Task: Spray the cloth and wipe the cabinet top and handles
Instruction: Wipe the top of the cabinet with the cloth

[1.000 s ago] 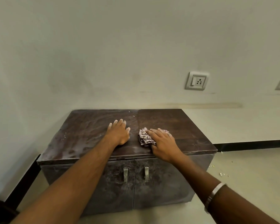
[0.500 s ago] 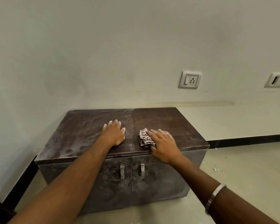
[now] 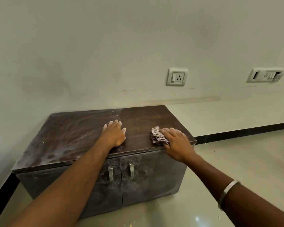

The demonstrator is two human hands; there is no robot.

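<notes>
A low dark-brown cabinet (image 3: 69,136) stands against the wall; the left half of its top is dusty, the right half looks darker. My left hand (image 3: 114,134) rests flat on the middle of the top with straight fingers. A bunched patterned cloth (image 3: 157,135) lies near the top's front right corner, and my right hand (image 3: 176,143) presses down on it with straight fingers. Two metal handles, the left handle (image 3: 110,173) and the right handle (image 3: 131,169), hang on the dusty doors below. No spray bottle is in view.
A wall socket (image 3: 177,77) and a second switch plate (image 3: 266,75) sit on the wall above and to the right. The pale tiled floor (image 3: 236,161) spreads to the right with small crumbs on it. A black skirting (image 3: 243,132) runs along the wall's base.
My right hand has slid the cloth to the right, from beside my left hand toward the top's right edge. My left hand has stayed in place.
</notes>
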